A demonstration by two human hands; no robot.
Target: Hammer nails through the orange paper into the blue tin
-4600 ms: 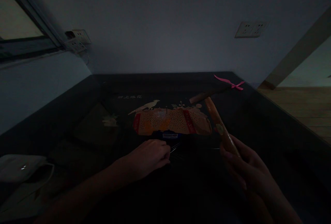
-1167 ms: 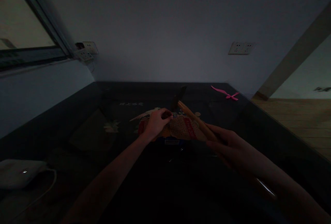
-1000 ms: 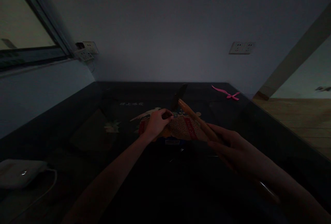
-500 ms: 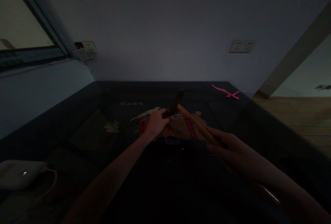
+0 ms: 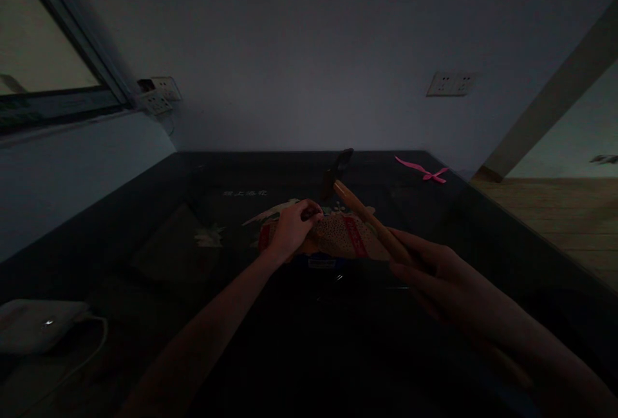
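Note:
My right hand (image 5: 434,270) is closed round the wooden handle of a hammer (image 5: 369,215). The dark hammer head is up in front of me, a short way above and to the right of my left hand (image 5: 294,228). My left hand's thumb and forefinger are curled together at a small dark spot; poor light hides what, if anything, they pinch. Under that hand lies a flat dotted piece with red bands (image 5: 340,234), perhaps packaging, with an orange and blue part along its near side. The hammer head touches nothing that I can see.
A pink ribbon (image 5: 425,172) lies at the table's far right corner. On the left is a white device (image 5: 41,324) with a white cord. The dark glossy table (image 5: 232,170) meets the wall, which carries sockets (image 5: 451,84).
The hammer head has risen away from my left hand, which it overlapped before. My right hand has shifted slightly to the right; my left hand stays in place.

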